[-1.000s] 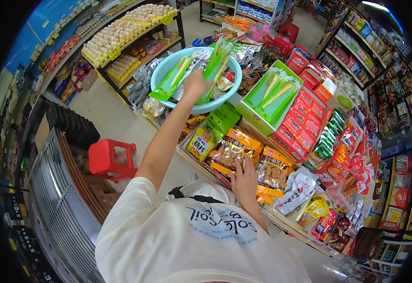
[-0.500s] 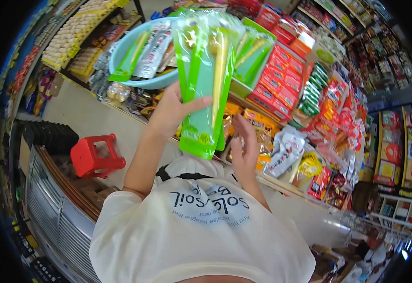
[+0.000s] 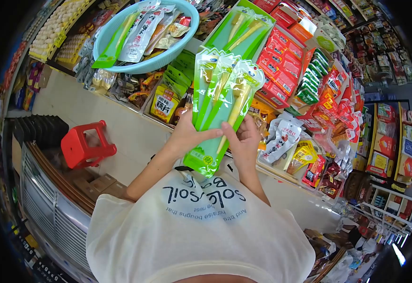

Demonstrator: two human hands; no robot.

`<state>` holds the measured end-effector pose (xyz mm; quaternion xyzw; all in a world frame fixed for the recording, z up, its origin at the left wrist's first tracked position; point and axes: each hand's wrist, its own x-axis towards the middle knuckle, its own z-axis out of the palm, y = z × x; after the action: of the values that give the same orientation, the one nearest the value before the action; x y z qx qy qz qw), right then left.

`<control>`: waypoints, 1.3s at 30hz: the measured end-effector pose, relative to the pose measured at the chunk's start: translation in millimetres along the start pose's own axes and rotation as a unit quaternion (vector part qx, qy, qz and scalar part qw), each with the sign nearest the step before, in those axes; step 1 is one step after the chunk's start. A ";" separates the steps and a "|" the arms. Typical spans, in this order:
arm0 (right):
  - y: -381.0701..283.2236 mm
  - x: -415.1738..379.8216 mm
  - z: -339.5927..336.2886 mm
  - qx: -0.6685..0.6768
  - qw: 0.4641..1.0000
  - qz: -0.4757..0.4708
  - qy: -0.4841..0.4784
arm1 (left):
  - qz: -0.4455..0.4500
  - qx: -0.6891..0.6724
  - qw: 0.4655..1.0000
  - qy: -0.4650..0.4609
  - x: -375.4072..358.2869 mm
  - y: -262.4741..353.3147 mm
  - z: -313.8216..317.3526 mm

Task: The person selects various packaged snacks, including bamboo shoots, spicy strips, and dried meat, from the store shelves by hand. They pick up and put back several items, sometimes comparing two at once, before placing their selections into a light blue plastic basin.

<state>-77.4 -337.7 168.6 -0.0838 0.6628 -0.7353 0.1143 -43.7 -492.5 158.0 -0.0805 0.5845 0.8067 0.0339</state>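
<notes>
Several long green packets (image 3: pixel 219 104), fanned out, are held in front of my chest, each with a pale yellow stick showing through clear plastic. My left hand (image 3: pixel 189 134) grips their left side, thumb across the front. On the right side my right hand (image 3: pixel 241 137) pinches the packets between thumb and fingers. Just beyond them, an open green box (image 3: pixel 209 43) holds more such packets. A light blue basket (image 3: pixel 194 28) at the upper left contains a green packet (image 3: pixel 116 45) and silver-white packets (image 3: pixel 142 35).
Red boxes (image 3: pixel 279 61) and green-and-white packets (image 3: pixel 313 84) lie right of the green box. Yellow snack bags (image 3: pixel 164 104) sit below the basket. A red stool (image 3: pixel 88 145) stands on the floor at left, near a metal shutter-like panel (image 3: pixel 57 217). Egg trays (image 3: pixel 57 33) are at upper left.
The packets have come lower and closer to my chest and are spread into a fan. My right hand has closed on them. The view has shifted, showing more of the basket and green box.
</notes>
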 end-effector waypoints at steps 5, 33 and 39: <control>-2.3 2.3 -2.3 -0.007 1.000 -0.004 -0.013 | 0.015 0.014 1.000 -0.005 -1.7 1.4 0.1; -10.5 1.8 3.5 -0.100 0.994 -0.044 0.030 | -0.039 -0.111 0.993 -0.024 4.8 2.9 -10.7; -10.7 2.9 7.0 -0.100 0.993 -0.049 0.041 | -0.029 -0.108 0.994 -0.011 4.6 1.9 -12.1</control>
<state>-78.9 -344.2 179.9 -0.0974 0.7319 -0.6732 0.0420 -47.4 -504.8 155.4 -0.0921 0.4906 0.8648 0.0549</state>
